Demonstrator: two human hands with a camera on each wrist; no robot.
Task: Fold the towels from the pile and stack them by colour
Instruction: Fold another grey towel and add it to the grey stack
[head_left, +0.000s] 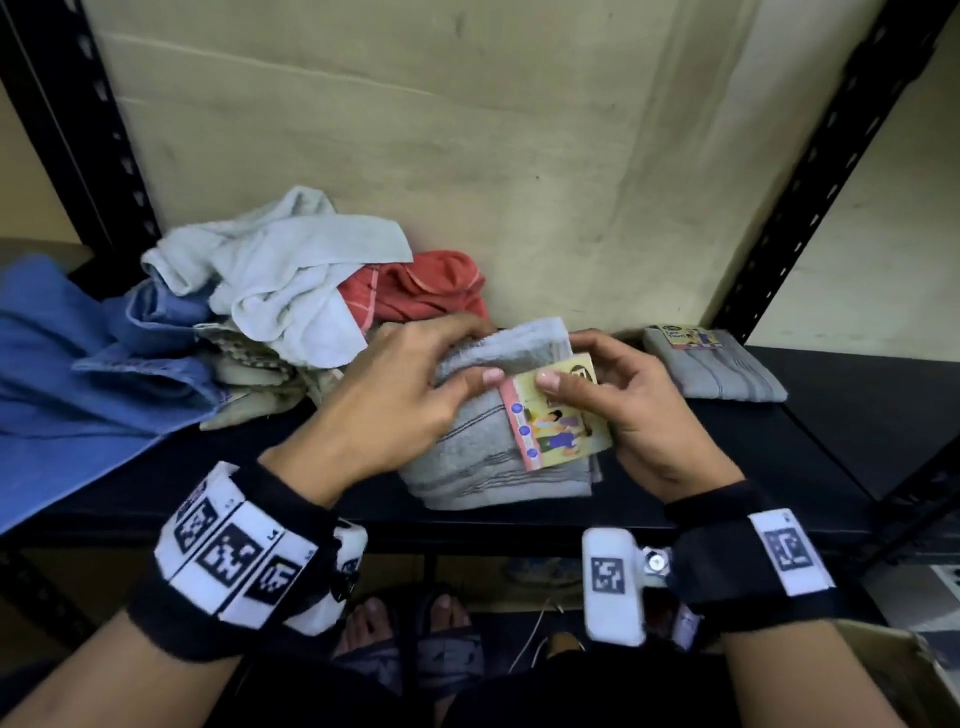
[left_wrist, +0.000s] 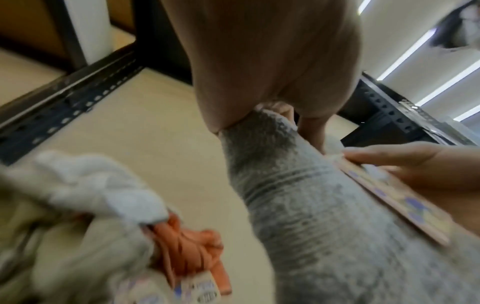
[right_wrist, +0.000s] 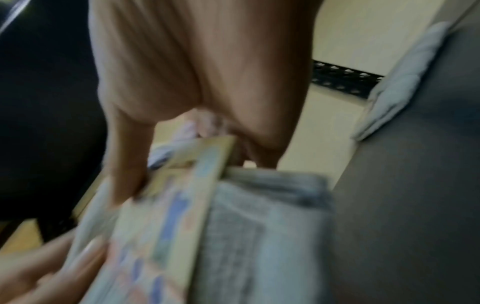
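Observation:
A folded grey towel (head_left: 483, 457) with dark stripes lies near the front of the black shelf (head_left: 831, 415). A yellow-and-pink card label (head_left: 556, 415) sits on its right side. My left hand (head_left: 470, 353) grips the towel's far left part, thumb on top and fingers curled over the far edge. My right hand (head_left: 566, 364) pinches the label, thumb on its face and fingers behind the towel's right edge. The left wrist view shows the grey towel (left_wrist: 311, 205) under my palm and the label (left_wrist: 389, 195). The right wrist view is blurred, with the label (right_wrist: 161, 216) over the towel (right_wrist: 259, 226).
The unfolded pile sits at the back left: a white towel (head_left: 280, 270) on top, a red one (head_left: 421, 286), a blue one (head_left: 156, 312) and a beige patterned one (head_left: 249, 374). Another folded grey towel (head_left: 711, 364) with a label lies at the right. Blue cloth (head_left: 52, 364) hangs off the left.

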